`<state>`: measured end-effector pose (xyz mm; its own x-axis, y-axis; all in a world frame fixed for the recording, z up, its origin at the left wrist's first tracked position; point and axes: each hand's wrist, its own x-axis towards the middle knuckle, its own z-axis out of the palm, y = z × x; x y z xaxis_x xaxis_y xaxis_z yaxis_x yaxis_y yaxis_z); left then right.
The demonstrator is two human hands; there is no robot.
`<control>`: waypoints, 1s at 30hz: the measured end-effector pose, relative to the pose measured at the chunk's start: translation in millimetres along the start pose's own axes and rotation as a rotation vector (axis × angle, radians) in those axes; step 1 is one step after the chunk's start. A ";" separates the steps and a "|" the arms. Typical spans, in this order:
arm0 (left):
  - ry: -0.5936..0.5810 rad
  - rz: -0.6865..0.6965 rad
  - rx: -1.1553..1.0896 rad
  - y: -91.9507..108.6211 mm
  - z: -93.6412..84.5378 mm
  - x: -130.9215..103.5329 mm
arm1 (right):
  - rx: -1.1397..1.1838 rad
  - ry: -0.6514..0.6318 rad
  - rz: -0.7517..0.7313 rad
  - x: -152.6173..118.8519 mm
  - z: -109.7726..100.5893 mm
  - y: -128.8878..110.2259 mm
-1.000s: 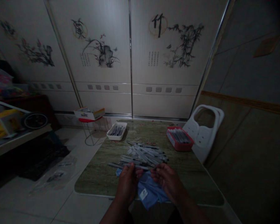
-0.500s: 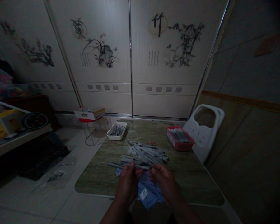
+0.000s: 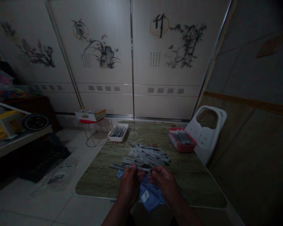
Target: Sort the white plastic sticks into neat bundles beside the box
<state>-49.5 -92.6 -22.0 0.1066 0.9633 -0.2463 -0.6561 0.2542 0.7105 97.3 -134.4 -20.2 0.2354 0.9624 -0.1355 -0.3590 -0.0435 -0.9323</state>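
Observation:
A slim pen point(image 3: 143, 169) with a pale barrel and a dark end lies level between my two hands. My left hand point(image 3: 130, 182) is closed on its barrel, thumb on top. At the dark right end, the fingers of my right hand point(image 3: 163, 180) pinch the pen. Just beyond my hands a heap of similar pens point(image 3: 148, 154) is spread over the table point(image 3: 191, 182). Under my hands a blue cloth point(image 3: 151, 196) with a white label hangs over the table's near edge.
A white tray point(image 3: 126, 133) of pens stands at the table's back left, a red basket point(image 3: 182, 148) of pens at the right. Left of the table, a red stool point(image 3: 89, 121) carries an open box point(image 3: 91, 116). A white folded chair point(image 3: 202, 135) leans by the right wall.
My right hand has shifted very slightly left along the pen. Otherwise the hands, pen and heap look the same.

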 end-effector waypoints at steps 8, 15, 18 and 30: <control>-0.039 -0.002 0.014 -1.9 -1.5 1.2 | -0.057 0.015 -0.068 -3.0 2.0 -7.6; -0.018 0.009 0.022 -1.9 1.3 -0.1 | -0.079 0.007 -0.073 -0.8 1.0 -4.3; -0.012 0.004 0.016 -0.4 4.1 -2.0 | -0.104 -0.002 -0.088 0.1 0.2 -2.7; -0.011 0.017 0.040 -1.8 2.4 -0.5 | -0.157 -0.036 -0.003 0.5 -2.5 -9.6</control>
<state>-46.5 -93.4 -21.6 0.1045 0.9683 -0.2269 -0.6276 0.2412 0.7403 103.2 -134.2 -12.1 0.2029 0.9714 -0.1234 -0.2120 -0.0795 -0.9740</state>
